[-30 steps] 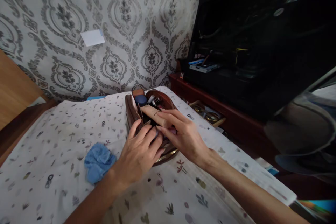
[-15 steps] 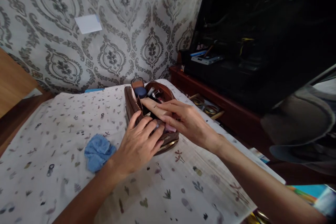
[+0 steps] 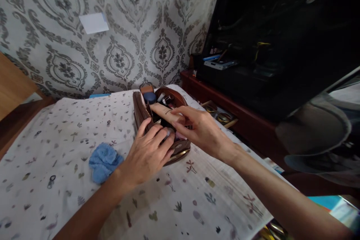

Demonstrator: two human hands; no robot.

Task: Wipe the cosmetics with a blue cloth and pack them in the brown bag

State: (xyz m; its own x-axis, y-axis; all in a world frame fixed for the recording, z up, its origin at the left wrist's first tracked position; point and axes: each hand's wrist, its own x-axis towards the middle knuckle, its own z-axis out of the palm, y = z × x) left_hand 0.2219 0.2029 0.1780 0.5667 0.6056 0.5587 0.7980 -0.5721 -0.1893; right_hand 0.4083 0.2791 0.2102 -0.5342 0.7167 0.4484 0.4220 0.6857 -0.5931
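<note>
A brown zip pouch (image 3: 140,109) lies open on a patterned white cloth (image 3: 70,131) and is packed with small items, among them a dark blue round piece (image 3: 150,98) at its far end. My left hand (image 3: 147,154) rests on the pouch's near end, fingers curled over its edge. My right hand (image 3: 198,129) reaches in from the right and presses a long beige tube-like item (image 3: 164,111) lying along the top of the pouch. The fingertips of both hands meet over the opening, hiding what lies beneath.
A crumpled blue cloth (image 3: 103,161) lies left of my left wrist. A dark red cabinet (image 3: 233,101) with black equipment (image 3: 275,33) stands to the right. Patterned wallpaper (image 3: 135,26) is behind, with a white card (image 3: 93,22) stuck on it.
The view has shifted slightly. Both hands stay at the pouch; my right fingers have slid a little along the beige item and my left fingers have closed in.
</note>
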